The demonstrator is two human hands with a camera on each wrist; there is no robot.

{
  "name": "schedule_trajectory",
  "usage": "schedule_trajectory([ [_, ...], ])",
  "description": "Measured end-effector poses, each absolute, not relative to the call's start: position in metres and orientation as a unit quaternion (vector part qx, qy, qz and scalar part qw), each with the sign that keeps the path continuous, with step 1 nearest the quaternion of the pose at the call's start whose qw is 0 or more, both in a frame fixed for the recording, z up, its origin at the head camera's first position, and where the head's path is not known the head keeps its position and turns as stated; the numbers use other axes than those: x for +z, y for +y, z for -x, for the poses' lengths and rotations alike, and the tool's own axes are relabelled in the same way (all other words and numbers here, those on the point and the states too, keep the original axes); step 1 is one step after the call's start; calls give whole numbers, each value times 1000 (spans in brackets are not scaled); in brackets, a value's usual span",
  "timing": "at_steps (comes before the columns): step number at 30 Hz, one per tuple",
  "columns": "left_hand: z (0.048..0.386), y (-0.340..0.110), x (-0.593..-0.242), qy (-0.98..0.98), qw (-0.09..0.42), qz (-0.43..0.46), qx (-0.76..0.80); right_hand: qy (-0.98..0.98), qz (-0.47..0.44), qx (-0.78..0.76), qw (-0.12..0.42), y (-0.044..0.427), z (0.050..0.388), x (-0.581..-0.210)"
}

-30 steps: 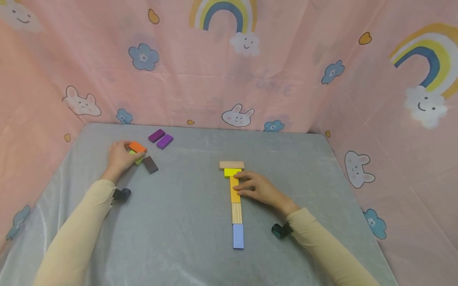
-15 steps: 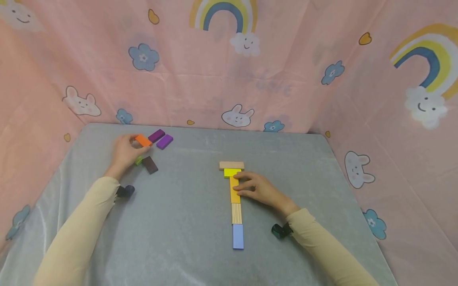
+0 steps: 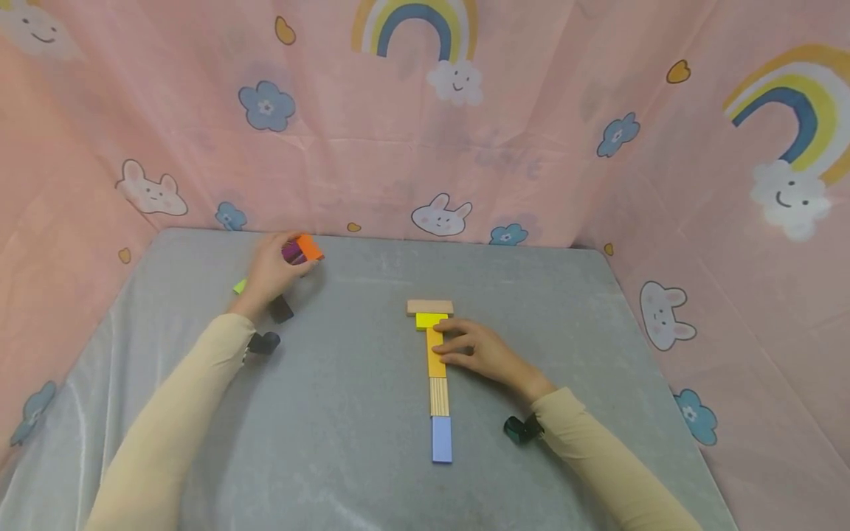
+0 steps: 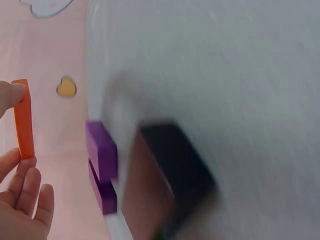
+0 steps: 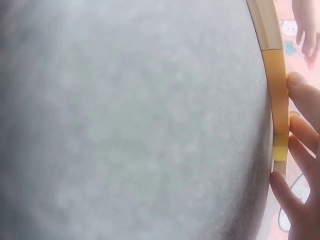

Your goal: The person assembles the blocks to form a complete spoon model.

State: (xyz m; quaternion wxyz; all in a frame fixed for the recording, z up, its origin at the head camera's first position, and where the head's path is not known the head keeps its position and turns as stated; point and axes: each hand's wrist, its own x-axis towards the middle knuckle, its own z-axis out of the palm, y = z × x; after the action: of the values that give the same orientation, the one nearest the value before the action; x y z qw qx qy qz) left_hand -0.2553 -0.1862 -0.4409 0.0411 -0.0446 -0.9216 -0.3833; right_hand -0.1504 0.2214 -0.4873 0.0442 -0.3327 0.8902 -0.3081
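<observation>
At the back left my left hand [image 3: 271,269] pinches an orange block [image 3: 309,248] between thumb and fingertips, above the purple blocks; the left wrist view shows the orange block [image 4: 23,120] gripped by its ends. My right hand [image 3: 488,354] rests its fingertips against the right side of an orange-yellow block [image 3: 435,358], fingers spread and slightly bent. That block lies in a column with a yellow block [image 3: 428,321] and a tan crosswise block [image 3: 429,307] beyond it, and a striped block [image 3: 439,397] and a light blue block [image 3: 441,439] nearer.
A dark brown block [image 3: 282,309] and a green block [image 3: 240,286] lie partly hidden by the left hand and wrist. Two purple blocks [image 4: 102,152] lie side by side near the table's back edge. Patterned pink cloth [image 3: 319,169] stands behind the grey table [image 3: 345,442].
My left hand has carried the orange block right and toward the back, from beside the green block to over the purple ones. The right hand has stayed in place.
</observation>
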Motion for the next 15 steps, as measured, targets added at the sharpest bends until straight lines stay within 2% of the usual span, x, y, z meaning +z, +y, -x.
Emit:
schedule_trajectory([
  [6, 265, -159, -446, -912, 45, 100, -395, 892, 332, -302, 42, 221, 151, -488],
  [15, 266, -119, -453, -911, -1, 147, -384, 893, 334, -300, 41, 221, 152, -489],
])
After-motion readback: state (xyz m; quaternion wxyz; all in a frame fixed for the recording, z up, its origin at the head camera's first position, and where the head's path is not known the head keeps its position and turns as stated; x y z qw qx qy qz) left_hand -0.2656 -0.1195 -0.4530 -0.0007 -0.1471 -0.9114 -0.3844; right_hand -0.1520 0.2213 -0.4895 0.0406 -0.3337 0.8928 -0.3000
